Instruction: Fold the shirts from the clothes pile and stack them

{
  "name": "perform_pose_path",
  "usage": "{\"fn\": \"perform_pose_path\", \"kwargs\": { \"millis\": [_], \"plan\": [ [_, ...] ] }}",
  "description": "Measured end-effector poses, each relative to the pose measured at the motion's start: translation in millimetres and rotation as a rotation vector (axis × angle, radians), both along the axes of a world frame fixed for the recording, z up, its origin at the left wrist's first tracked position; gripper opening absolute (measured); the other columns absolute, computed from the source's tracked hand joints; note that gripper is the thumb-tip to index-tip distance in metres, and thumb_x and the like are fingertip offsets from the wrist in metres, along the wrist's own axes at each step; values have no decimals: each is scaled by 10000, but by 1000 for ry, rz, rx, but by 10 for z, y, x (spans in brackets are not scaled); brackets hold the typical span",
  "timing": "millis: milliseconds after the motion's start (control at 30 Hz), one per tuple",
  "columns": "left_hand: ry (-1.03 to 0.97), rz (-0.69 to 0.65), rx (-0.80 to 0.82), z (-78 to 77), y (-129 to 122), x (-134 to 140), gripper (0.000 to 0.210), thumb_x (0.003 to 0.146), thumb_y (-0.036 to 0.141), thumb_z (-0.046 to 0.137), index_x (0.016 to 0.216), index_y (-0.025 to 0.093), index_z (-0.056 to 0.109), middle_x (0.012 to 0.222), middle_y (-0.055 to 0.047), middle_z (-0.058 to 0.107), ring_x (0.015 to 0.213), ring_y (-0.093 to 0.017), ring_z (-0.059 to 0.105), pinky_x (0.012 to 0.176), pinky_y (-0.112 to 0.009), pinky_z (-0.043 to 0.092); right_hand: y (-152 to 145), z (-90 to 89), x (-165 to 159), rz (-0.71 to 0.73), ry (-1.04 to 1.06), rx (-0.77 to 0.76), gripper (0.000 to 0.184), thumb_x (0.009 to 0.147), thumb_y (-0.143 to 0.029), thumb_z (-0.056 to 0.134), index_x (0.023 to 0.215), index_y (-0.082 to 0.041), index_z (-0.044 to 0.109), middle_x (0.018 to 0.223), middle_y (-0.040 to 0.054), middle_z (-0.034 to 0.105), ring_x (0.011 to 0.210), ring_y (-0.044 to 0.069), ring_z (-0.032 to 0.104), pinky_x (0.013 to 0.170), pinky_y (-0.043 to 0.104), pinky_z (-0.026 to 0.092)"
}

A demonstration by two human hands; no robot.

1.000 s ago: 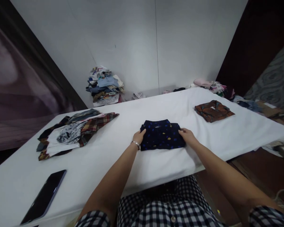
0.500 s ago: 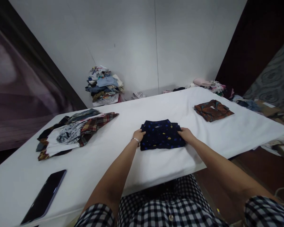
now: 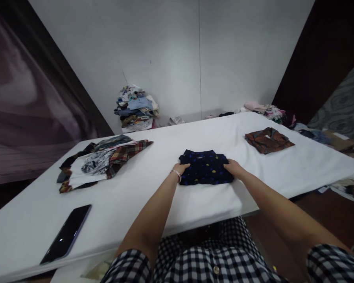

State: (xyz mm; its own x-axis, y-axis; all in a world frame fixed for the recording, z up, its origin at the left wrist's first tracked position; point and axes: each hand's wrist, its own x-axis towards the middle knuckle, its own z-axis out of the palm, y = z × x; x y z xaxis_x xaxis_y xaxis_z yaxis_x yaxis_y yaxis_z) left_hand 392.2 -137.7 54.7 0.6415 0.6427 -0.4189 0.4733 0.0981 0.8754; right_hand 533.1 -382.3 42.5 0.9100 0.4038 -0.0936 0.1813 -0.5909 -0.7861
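Observation:
A dark navy folded shirt (image 3: 205,168) with blue and yellow spots lies on the white-covered table (image 3: 153,177) in front of me. My left hand (image 3: 181,169), with a bracelet at the wrist, grips its left edge, thumb on top and the other fingers mostly hidden. On the opposite edge my right hand (image 3: 233,167) pinches the cloth in the same way. The collar side of the shirt faces away from me.
A folded brown patterned shirt (image 3: 270,140) lies at the right. Loose clothes (image 3: 96,163) are heaped at the left, with a phone (image 3: 67,232) nearer me. Beyond the far edge stands a tall clothes pile (image 3: 137,108); more clothes (image 3: 268,111) lie at the back right.
My left hand has shifted slightly inward on the shirt's left edge, its thumb further over the cloth. My right hand keeps its hold. The whole view has shifted a little.

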Motion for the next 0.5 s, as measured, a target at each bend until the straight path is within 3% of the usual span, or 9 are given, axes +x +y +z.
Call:
{"fn": "perform_pose_path", "kwargs": {
  "millis": [67, 200, 267, 400, 500],
  "plan": [
    [-21, -30, -67, 44, -37, 8, 347, 616, 352, 789, 835, 103, 686, 917, -191, 723, 843, -304, 691, 767, -402, 544, 23, 49, -40, 5, 161, 98, 307, 730, -168, 541, 1009, -150, 669, 896, 89, 738, 799, 223, 689, 656, 289, 536],
    [-141, -22, -47, 34, -91, -62, 337, 668, 354, 757, 923, 146, 682, 933, -119, 735, 832, -235, 697, 761, -341, 554, -12, 73, -84, -54, 319, 374, 443, 727, -186, 573, 1169, -170, 586, 976, 76, 731, 838, 223, 693, 690, 305, 560],
    [-150, 10, 16, -24, -117, -129, 350, 649, 328, 772, 938, 156, 673, 947, -106, 734, 859, -237, 692, 766, -338, 550, -55, 32, -97, -47, 222, 351, 464, 715, -214, 612, 1176, -178, 581, 1021, 72, 721, 895, 232, 682, 740, 315, 556],
    [-89, 45, 54, -141, -142, -236, 368, 596, 282, 803, 911, 153, 663, 940, -122, 729, 876, -272, 683, 768, -372, 544, -110, -46, -127, -4, 70, 158, 490, 691, -190, 620, 1180, -174, 592, 1106, 81, 692, 1016, 245, 641, 850, 341, 522],
    [-84, 36, 15, -145, -146, -236, 325, 652, 359, 764, 885, 153, 672, 912, -127, 731, 838, -266, 691, 732, -363, 553, -72, -14, -149, -4, 188, 233, 470, 738, -262, 609, 1201, -180, 588, 1127, 92, 684, 1001, 236, 650, 813, 331, 538]
  ]
}}
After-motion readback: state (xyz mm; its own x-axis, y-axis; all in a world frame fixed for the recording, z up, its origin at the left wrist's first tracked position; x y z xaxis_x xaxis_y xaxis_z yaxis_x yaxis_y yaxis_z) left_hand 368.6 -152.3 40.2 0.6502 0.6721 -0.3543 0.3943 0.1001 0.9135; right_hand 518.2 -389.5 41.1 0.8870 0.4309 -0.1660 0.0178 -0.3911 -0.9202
